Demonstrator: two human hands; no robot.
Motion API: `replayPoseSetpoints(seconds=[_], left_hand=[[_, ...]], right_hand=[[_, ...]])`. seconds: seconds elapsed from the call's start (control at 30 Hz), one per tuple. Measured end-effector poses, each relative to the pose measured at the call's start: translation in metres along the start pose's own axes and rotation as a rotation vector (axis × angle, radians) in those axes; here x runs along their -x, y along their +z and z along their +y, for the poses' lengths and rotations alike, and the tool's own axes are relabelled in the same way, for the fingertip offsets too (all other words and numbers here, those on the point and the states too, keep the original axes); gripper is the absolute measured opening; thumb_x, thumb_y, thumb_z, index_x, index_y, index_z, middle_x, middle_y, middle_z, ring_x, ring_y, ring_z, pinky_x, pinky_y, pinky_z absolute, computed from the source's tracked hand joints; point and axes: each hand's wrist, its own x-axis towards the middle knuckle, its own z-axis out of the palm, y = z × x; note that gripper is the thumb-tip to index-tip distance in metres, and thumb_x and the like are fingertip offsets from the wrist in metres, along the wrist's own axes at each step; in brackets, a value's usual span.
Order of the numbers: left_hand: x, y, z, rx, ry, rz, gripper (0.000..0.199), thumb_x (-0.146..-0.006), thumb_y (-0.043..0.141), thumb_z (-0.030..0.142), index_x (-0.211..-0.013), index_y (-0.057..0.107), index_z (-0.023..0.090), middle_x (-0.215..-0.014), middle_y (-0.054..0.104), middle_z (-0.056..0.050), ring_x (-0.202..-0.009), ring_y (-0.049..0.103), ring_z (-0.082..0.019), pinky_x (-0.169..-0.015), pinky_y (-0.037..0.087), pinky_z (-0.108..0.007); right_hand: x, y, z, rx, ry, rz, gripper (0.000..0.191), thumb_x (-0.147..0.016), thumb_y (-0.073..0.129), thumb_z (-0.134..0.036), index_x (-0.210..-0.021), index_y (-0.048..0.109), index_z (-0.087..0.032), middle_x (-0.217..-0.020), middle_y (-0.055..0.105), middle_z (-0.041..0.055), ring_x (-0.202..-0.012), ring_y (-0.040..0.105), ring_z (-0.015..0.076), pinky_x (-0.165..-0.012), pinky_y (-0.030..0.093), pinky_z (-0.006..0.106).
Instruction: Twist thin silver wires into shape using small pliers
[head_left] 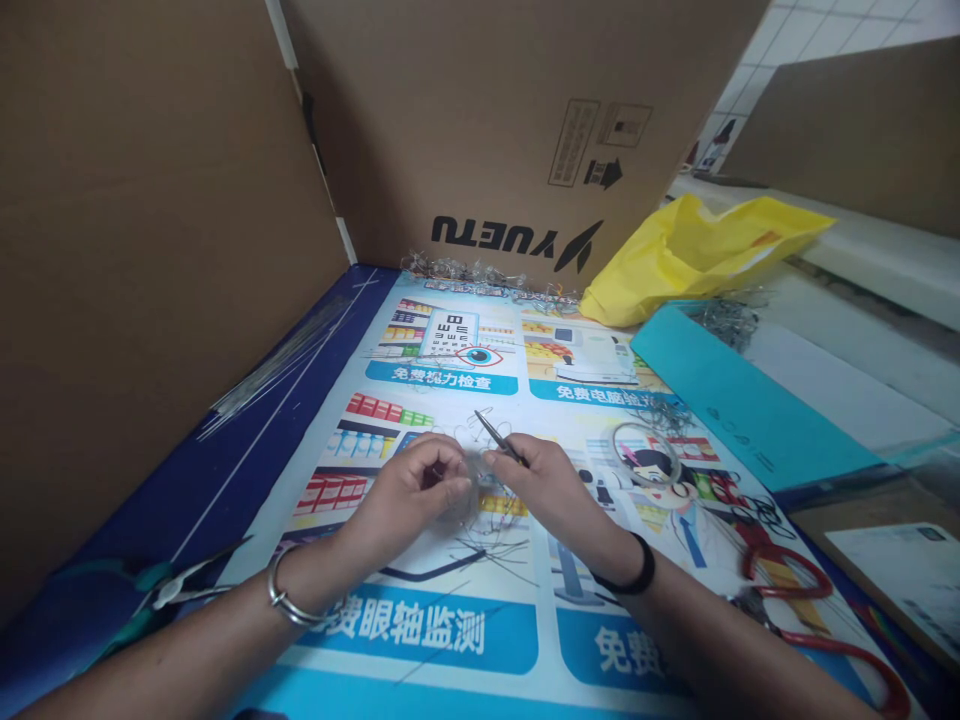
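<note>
Over the middle of the printed sheet, my left hand (426,482) is closed in a pinch, its fingertips turned toward my right hand. Fine loops of wire (491,520) show at and below those fingertips, though the exact grip is blurred. My right hand (551,490) is wrapped round slim pointed tweezers (491,430), whose tip points up and left, away from me. The palm hides the tweezers' other end. Below the hands, several dark cut wires (495,562) lie scattered on the sheet.
Green-handled pliers (161,580) lie open at left, near straight wires (277,370). Red-handled scissors (787,570) and a wire coil (645,450) are at right. Tangled wire pieces (480,272) line the back before a cardboard wall (510,120). A yellow bag (697,250) lies back right.
</note>
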Motion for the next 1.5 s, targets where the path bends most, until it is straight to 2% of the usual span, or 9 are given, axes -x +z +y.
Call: replayPoseSetpoints(seconds=[0.23,0.43,0.63,0.9,1.5], left_hand=[[-0.002,-0.003,0.003,-0.057,0.043,-0.093,0.003,-0.078,0.056,0.014,-0.079,0.058,0.017,-0.089,0.061,-0.003,-0.080,0.056,-0.015,-0.069,0.043,-0.027],[-0.002,-0.007,0.002,-0.191,0.114,-0.164,0.004,-0.082,0.054,0.015,-0.082,0.059,0.017,-0.088,0.064,-0.003,-0.079,0.058,-0.014,-0.071,0.043,-0.026],[-0.002,-0.011,-0.001,-0.386,0.211,-0.240,0.008,-0.087,0.050,0.016,-0.082,0.056,0.018,-0.079,0.061,0.000,-0.072,0.054,-0.012,-0.066,0.041,-0.024],[-0.004,-0.012,-0.004,-0.406,0.254,-0.285,0.009,-0.088,0.045,0.014,-0.083,0.051,0.018,-0.080,0.057,-0.001,-0.073,0.052,-0.012,-0.066,0.039,-0.024],[-0.002,-0.009,-0.001,-0.186,0.054,-0.196,0.008,-0.084,0.050,0.020,-0.080,0.055,0.016,-0.075,0.059,-0.001,-0.068,0.052,-0.012,-0.063,0.042,-0.025]], right_hand=[[0.000,0.002,0.002,0.007,0.019,-0.004,0.034,-0.078,0.050,-0.038,-0.057,0.030,-0.020,-0.055,0.027,-0.0062,-0.053,0.028,0.0086,-0.047,0.021,0.023],[0.001,0.002,0.001,-0.009,0.026,-0.009,0.033,-0.077,0.050,-0.038,-0.056,0.031,-0.020,-0.055,0.028,-0.0062,-0.052,0.029,0.0084,-0.046,0.021,0.023],[0.001,0.002,-0.002,-0.012,0.048,-0.023,0.032,-0.076,0.050,-0.035,-0.056,0.030,-0.021,-0.054,0.027,-0.0064,-0.052,0.028,0.0083,-0.046,0.020,0.023],[0.002,0.004,0.001,-0.014,0.018,-0.032,0.032,-0.076,0.049,-0.035,-0.056,0.028,-0.021,-0.054,0.025,-0.0064,-0.052,0.027,0.0085,-0.046,0.020,0.023],[0.001,0.002,0.002,0.048,-0.004,-0.054,0.032,-0.077,0.049,-0.036,-0.056,0.032,-0.020,-0.053,0.029,-0.0063,-0.052,0.029,0.0079,-0.046,0.019,0.022]])
